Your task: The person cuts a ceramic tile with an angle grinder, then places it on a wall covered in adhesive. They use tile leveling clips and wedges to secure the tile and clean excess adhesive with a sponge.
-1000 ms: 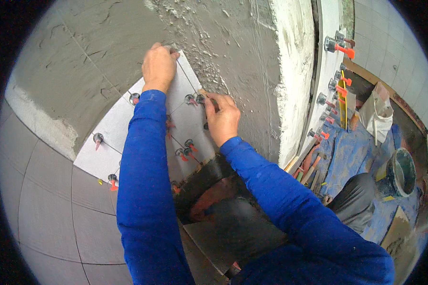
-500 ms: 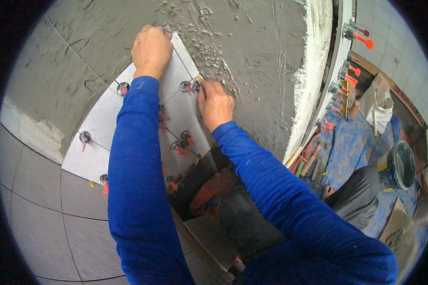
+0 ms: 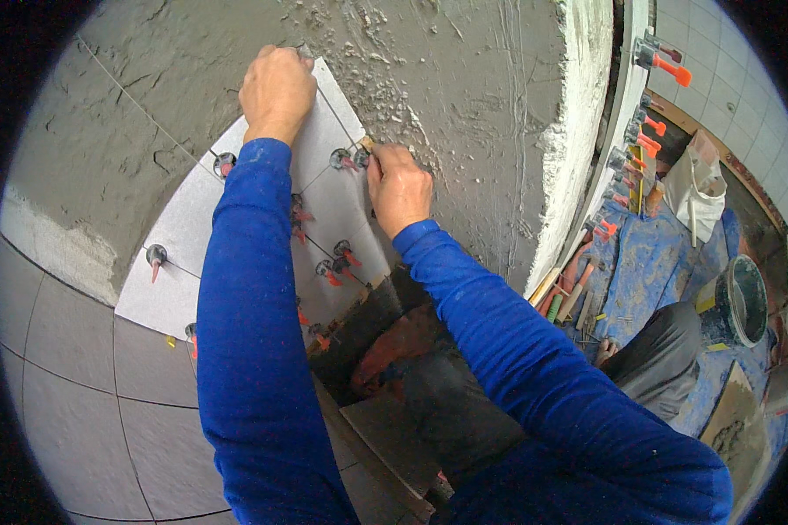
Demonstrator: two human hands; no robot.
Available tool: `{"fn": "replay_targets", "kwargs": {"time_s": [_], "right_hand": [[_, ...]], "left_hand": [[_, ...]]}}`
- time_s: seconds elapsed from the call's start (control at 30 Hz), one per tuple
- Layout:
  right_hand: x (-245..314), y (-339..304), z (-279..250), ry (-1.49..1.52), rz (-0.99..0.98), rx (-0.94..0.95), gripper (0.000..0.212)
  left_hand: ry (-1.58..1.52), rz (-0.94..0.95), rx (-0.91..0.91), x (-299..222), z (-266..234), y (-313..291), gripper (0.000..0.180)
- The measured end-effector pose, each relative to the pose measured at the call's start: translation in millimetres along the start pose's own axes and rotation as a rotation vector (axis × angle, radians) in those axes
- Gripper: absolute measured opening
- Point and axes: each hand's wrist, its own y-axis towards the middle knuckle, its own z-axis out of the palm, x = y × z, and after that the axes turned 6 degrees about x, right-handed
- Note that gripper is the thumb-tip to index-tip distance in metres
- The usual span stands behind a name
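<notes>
Light grey wall tiles [image 3: 337, 188] lie against the mortar-coated wall, their joints fitted with round levelling clips [image 3: 156, 256] that have red handles. At the top tile's upper end is my left hand [image 3: 277, 94], its fingers curled and partly hidden; a small dark bit shows beside the fingertips, too little to name. Lower down, at the tiles' right edge, my right hand [image 3: 400, 188] is closed, thumb and fingers pinched around a small tan chip [image 3: 367, 143]. Right beside these fingers sits another levelling clip [image 3: 362, 158]. My left forearm covers part of the tiles.
Dark grey tiles [image 3: 70, 420] cover the lower left. A thin string [image 3: 140, 101] crosses the wet mortar [image 3: 464, 114]. To the right, more red-handled clips line a pale edge [image 3: 626, 114]. A bucket [image 3: 734, 302], a white bag [image 3: 696, 188] and hand tools [image 3: 565, 293] rest on blue sheeting [image 3: 626, 271].
Both hands keep nearly the same places. The right hand has shifted very slightly, and the whole view has moved a little.
</notes>
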Motion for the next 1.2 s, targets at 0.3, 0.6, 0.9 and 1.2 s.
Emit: {"fn": "replay_targets", "kwargs": {"time_s": [0.3,0.6,0.9,1.2], "right_hand": [[-6,3,7,0.066,-0.056,-0.058,0.024],[-2,4,6,0.132,-0.038,-0.08,0.022],[0,5,8,0.177,-0.03,-0.137,0.015],[-3,4,8,0.2,-0.02,-0.113,0.015]], "left_hand": [[0.028,-0.024,0.024,-2,0,3,0.028],[0.07,0.012,0.01,5,5,5,0.029],[0.087,0.006,0.016,3,4,5,0.027],[0.053,0.003,0.028,1,1,4,0.029]]}}
